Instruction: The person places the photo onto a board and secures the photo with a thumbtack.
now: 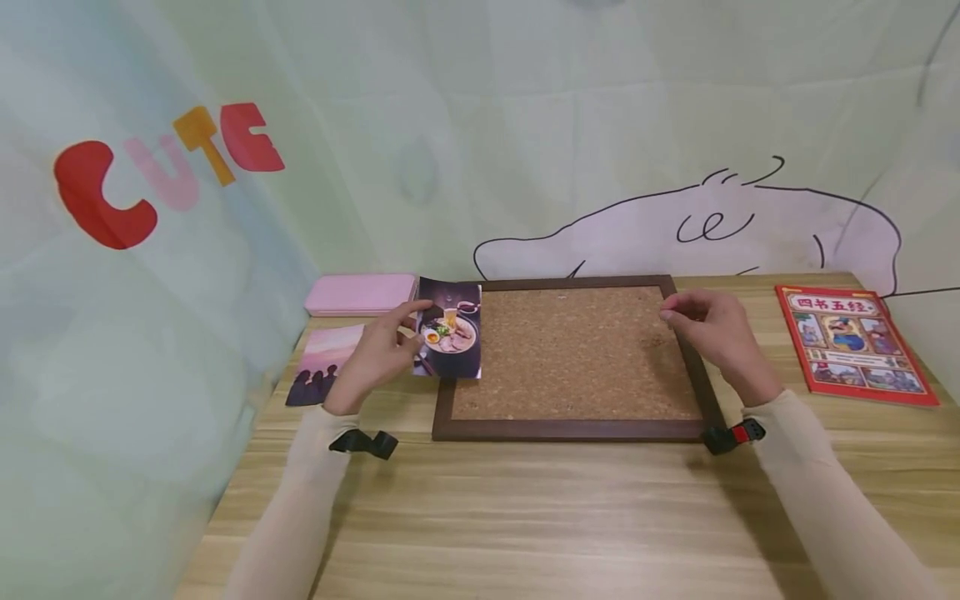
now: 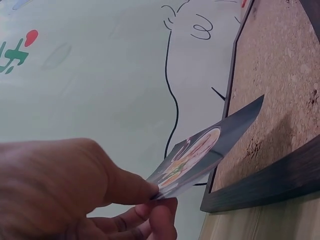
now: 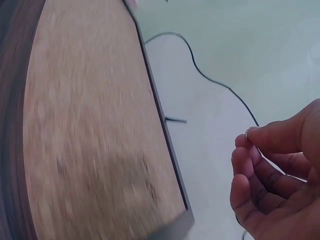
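Note:
My left hand (image 1: pixel 384 348) pinches a photo of a ramen bowl (image 1: pixel 450 354) by its left edge, thumb on top in the left wrist view. The photo is held tilted over the left side of a cork board (image 1: pixel 570 358) with a dark brown frame. Above the board's right edge is my right hand (image 1: pixel 716 333), its thumb and index fingertips pressed together. Between those tips, the right wrist view shows a tiny whitish thing (image 3: pixel 248 133), mostly hidden; I cannot tell its kind.
A second photo with a pink sky and dark figures (image 1: pixel 322 367) lies left of the board, partly behind my left hand. Behind it sits a pink case (image 1: pixel 360 295). A red picture book (image 1: pixel 855 346) lies at the right. A printed cloth (image 1: pixel 420 150) hangs along the table's back.

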Motion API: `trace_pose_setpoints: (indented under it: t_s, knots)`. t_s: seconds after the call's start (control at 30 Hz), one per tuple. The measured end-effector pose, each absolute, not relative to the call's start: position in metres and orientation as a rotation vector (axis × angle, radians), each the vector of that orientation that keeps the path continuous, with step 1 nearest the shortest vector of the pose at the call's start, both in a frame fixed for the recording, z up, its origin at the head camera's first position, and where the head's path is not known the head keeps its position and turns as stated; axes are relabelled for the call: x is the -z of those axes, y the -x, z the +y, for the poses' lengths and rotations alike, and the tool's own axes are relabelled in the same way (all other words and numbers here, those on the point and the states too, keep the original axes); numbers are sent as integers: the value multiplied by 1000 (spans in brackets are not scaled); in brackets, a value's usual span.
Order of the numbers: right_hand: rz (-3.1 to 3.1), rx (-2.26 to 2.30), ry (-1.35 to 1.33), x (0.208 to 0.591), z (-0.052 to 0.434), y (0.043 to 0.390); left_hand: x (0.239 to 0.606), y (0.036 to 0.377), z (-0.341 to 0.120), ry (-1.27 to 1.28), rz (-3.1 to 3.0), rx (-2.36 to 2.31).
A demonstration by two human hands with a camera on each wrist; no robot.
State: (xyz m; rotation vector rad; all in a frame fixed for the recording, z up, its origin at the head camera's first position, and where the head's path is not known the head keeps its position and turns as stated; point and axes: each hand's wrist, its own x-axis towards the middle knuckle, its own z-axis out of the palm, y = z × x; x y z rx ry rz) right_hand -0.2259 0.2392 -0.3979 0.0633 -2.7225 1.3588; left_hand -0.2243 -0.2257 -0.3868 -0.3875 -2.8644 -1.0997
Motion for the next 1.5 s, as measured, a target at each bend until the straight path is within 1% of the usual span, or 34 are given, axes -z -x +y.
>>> trace_pose_setpoints:
  t_s: [0.23,0.73,1.07,1.2,1.5]
  knots:
    - [-2654,-1497,-117,399,214,233,384,225,-220,401,-2914,1027]
    - [-2619,-1593,-245,402,157,241,390,225,-204,488,-2903,1241]
    - [-2629,-1687,-244,396,121,242,395,230,-191,524,-2949,1217]
    - [-2651,-1693,-229,398,111,243,396,230,-186,528,-2960,1200]
    - [-2644,-1696,-295,405,100,247,400,233,-175,557,-2953,1223]
